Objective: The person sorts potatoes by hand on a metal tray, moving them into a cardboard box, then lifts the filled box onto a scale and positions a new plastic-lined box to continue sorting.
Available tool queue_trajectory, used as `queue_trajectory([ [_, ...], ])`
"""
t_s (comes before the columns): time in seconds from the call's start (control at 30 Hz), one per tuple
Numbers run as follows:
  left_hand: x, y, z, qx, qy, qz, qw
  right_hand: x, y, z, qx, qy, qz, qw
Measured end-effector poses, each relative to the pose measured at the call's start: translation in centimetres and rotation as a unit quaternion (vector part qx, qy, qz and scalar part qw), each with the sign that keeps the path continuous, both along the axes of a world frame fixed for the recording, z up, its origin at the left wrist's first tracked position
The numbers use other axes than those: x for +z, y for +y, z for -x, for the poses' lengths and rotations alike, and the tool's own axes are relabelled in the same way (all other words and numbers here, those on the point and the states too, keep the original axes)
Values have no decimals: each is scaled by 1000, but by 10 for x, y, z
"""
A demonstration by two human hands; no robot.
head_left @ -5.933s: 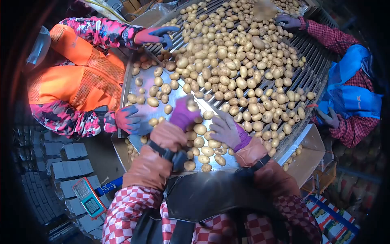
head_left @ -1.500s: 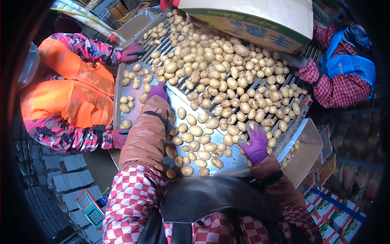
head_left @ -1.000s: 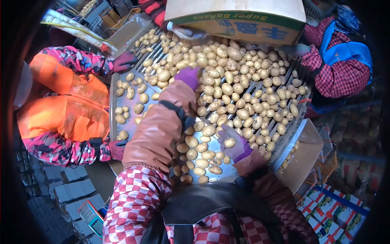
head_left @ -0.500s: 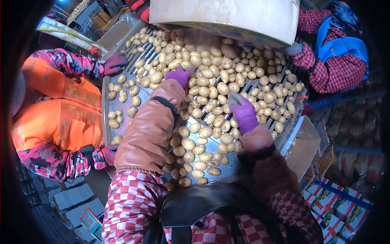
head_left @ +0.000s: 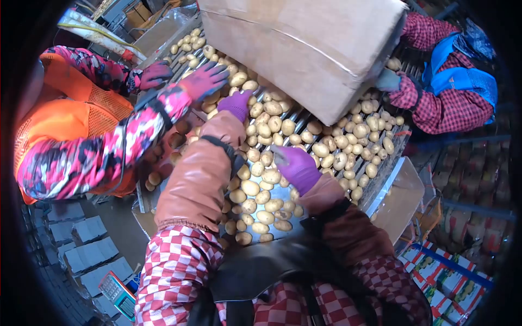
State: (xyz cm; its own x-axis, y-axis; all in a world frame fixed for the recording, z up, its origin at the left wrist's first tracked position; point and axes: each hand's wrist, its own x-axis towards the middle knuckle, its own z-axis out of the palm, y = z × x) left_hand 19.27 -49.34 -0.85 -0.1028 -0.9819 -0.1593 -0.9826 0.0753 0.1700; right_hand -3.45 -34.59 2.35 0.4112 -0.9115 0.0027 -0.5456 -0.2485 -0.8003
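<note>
Many potatoes [head_left: 263, 201] lie on a slatted metal table and its smooth near plate. My left hand [head_left: 236, 104], in a purple glove, rests at the potatoes left of centre; its fingertips are hard to make out among them. In a purple glove with grey fingertips, my right hand [head_left: 295, 167] reaches left over the potatoes near the centre, its grip unclear. Above both hands, a large cardboard box [head_left: 304, 49] is tilted over the far side of the potatoes.
At the left, a person in an orange vest [head_left: 70, 117] reaches over the table with two gloved hands. A person in a blue vest [head_left: 462, 76] has a hand by the box at right. An open carton [head_left: 399, 198] stands at the right edge, printed boxes [head_left: 446, 282] lower right.
The box has come lower and nearer, covering more potatoes. My right hand has moved left and slightly down. The left person's near arm has swung up across the table.
</note>
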Motion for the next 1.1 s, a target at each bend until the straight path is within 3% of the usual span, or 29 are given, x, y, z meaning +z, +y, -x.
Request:
queue_trajectory([
  [0.03, 0, 14, -1, 41, 43, 42, 997, 3, 9, 9, -38, -100, -151, 983],
  [0.07, 1, 29, -3, 78, 85, 82, 990, -2, 16, 17, -34, -199, -176, 964],
  [0.13, 3, 70, -6, 69, 209, 231, 948, 6, 34, 46, -19, -337, -401, 851],
  [0.2, 34, 120, 14, 96, 264, 133, 950, 13, 54, 58, 13, -399, -442, 803],
  [0.23, 36, 145, 27, 71, 295, 129, 944, 12, 67, 60, -7, -482, -485, 730],
  [0.27, 68, 167, 51, 109, 305, -19, 946, 7, 79, 61, -24, -557, -520, 647],
  [0.3, 67, 186, 68, 60, 300, -1, 952, -17, 92, 59, 65, -510, -414, 751],
  [0.37, 57, 217, 101, -20, 296, 8, 955, -38, 107, 58, -9, -542, -407, 735],
  [0.4, 70, 225, 117, -63, 246, -68, 965, -49, 105, 65, -103, -599, -552, 571],
  [0.47, 90, 223, 133, -151, 191, -188, 951, -38, 110, 65, -144, -629, -523, 558],
  [0.5, 89, 216, 132, -145, 231, -187, 944, -56, 119, 75, -112, -612, -486, 614],
  [0.53, 92, 206, 131, -139, 269, -187, 934, -35, 121, 82, -104, -622, -508, 587],
  [0.57, 98, 195, 133, -111, 219, -137, 960, -14, 122, 89, -96, -630, -529, 560],
  [0.6, 76, 180, 136, -93, 245, -50, 964, -30, 131, 96, -116, -626, -528, 562],
  [0.7, 26, 133, 152, -161, 98, 73, 979, -23, 145, 107, -137, -645, -487, 573],
  [0.73, 34, 121, 170, -143, 2, -2, 990, -21, 148, 108, -155, -647, -485, 568],
  [0.83, 9, 102, 189, -132, -41, -11, 990, -9, 150, 109, -197, -650, -482, 553],
  [0.97, -7, 73, 191, -133, -47, -106, 984, -16, 154, 113, -164, -642, -452, 597],
  [1.07, -9, 70, 187, -160, -54, -138, 976, -10, 155, 112, -203, -659, -478, 544],
  [1.1, -10, 70, 184, -175, -57, -143, 972, -12, 154, 114, -167, -679, -479, 531],
])
